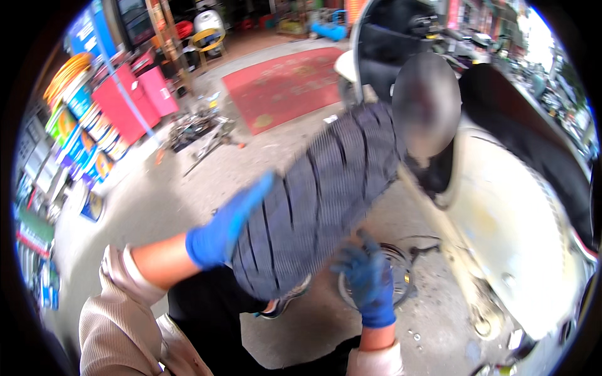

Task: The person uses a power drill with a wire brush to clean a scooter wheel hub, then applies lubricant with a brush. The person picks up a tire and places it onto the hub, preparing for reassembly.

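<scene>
Clearly heavy, stiff, grippy, the scooter tyre [320, 194] sits between both gloved hands: left hand [226, 229] flat against its tread, right hand [370, 279] gripping the lower edge.

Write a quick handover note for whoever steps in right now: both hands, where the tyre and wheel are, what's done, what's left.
Left hand: blue glove, open, flat against the tyre on its left side.
Right hand: blue glove, at the tyre's lower right edge; grip unclear.
Tyre: black, ribbed tread, held up off the ground beside the cream scooter.
Wheel rim: lying flat on the concrete below the tyre.
Done: tyre is off the ground, apart from the rim.
Left: tyre is not on the rim; small loose fasteners lie near it.
</scene>
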`<act>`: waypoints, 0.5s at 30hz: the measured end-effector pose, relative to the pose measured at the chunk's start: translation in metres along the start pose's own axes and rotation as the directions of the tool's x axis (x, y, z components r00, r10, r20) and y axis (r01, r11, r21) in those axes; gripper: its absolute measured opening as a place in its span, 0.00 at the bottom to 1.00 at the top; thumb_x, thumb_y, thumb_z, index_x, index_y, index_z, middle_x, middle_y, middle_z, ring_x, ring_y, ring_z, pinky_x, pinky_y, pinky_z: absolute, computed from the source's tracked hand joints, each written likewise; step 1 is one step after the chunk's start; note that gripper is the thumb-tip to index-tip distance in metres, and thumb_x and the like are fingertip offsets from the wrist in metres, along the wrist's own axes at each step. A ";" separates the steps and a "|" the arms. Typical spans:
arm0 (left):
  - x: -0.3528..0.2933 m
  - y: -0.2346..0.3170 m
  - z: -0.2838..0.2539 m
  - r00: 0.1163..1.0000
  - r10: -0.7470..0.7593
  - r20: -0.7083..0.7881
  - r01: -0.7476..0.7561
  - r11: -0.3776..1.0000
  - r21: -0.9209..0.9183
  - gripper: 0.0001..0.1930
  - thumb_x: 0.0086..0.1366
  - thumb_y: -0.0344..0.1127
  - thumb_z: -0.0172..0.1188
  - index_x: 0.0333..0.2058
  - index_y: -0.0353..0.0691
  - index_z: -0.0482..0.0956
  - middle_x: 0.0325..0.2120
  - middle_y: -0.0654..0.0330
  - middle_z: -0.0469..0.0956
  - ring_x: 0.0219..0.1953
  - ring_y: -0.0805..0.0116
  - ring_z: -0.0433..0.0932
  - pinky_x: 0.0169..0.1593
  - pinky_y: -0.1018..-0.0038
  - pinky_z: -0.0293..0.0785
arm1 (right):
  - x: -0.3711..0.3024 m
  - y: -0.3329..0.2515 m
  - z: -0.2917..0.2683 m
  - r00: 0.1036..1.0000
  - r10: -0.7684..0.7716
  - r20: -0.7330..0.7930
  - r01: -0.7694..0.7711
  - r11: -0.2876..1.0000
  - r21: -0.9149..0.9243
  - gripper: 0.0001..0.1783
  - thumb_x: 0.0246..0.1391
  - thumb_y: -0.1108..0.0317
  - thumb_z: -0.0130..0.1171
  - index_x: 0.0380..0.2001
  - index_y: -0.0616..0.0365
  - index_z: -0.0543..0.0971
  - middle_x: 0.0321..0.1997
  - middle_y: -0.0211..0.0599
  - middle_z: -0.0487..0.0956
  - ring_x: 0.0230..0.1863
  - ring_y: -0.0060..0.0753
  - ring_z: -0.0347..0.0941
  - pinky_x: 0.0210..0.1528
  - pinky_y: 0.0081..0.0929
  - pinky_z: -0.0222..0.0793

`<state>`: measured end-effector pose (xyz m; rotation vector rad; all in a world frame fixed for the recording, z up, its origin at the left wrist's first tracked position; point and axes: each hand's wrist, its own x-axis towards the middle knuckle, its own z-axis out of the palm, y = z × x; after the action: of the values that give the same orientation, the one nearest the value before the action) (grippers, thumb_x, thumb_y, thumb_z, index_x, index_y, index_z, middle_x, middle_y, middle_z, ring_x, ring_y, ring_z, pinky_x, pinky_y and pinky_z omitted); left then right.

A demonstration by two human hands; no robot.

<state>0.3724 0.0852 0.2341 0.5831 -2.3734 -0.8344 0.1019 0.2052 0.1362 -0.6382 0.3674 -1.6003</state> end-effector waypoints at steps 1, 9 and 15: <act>-0.005 0.018 0.016 0.991 0.115 0.074 -0.121 0.989 0.090 0.33 0.71 0.37 0.49 0.69 0.34 0.49 0.63 0.43 0.63 0.62 0.49 0.67 0.63 0.61 0.64 | 0.008 -0.036 0.036 0.995 0.006 -0.095 0.007 0.990 0.141 0.31 0.65 0.48 0.47 0.63 0.58 0.65 0.59 0.46 0.72 0.55 0.43 0.72 0.57 0.40 0.70; 0.029 0.053 0.209 0.509 0.662 0.550 0.740 -0.663 0.114 0.25 0.75 0.46 0.44 0.65 0.41 0.60 0.64 0.59 0.63 0.63 0.66 0.65 0.65 0.69 0.62 | -0.050 -0.135 0.088 0.878 0.137 -0.459 -0.200 0.976 -0.092 0.24 0.62 0.61 0.58 0.59 0.58 0.71 0.55 0.36 0.77 0.55 0.38 0.73 0.58 0.33 0.69; 0.027 0.070 0.254 0.270 0.496 0.825 0.955 -0.244 -0.167 0.27 0.70 0.47 0.47 0.63 0.41 0.62 0.60 0.56 0.66 0.60 0.63 0.67 0.62 0.67 0.65 | -0.121 -0.128 0.131 0.760 0.035 -0.649 -0.318 0.891 -0.325 0.31 0.59 0.59 0.63 0.59 0.67 0.69 0.56 0.44 0.74 0.59 0.34 0.69 0.63 0.30 0.63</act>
<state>0.1795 0.2289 0.1244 0.0450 -0.6042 -3.6971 0.0810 0.3590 0.2915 -0.3386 1.2738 -1.5173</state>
